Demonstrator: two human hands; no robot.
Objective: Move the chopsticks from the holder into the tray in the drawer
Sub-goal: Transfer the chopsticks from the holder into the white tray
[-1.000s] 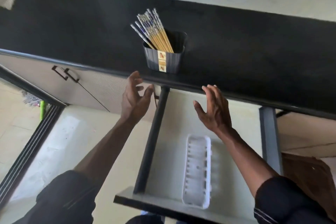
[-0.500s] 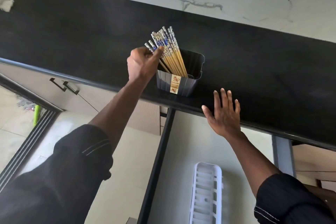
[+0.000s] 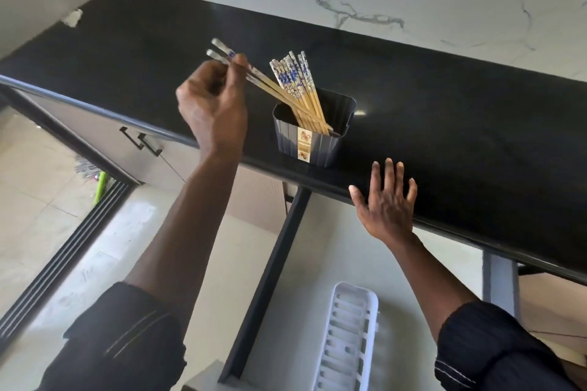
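Two chopsticks (image 3: 254,74) had been pinched by the left grip (image 3: 212,105) and tilted away from the bunch (image 3: 290,73) since a moment before, tips still inside the holder (image 3: 313,136). The right grip (image 3: 386,200) was spread flat, empty, on the table (image 3: 444,111) edge; the tray (image 3: 346,336) was yet to be filled

chopsticks (image 3: 293,76) wood, printed tops | holder (image 3: 286,136) ribbed plastic | counter (image 3: 460,120) glossy blk | tray (image 3: 352,289) wht plastic

Holder (image 3: 309,143) on the counter (image 3: 444,111) near its front edge, chopsticks (image 3: 295,79) standing in it, left hand (image 3: 212,105) just left pinching a pair (image 3: 270,87) with tips inside, right hand (image 3: 386,203) at the edge rightward, tray (image 3: 346,343) in the drawer (image 3: 317,247) below.
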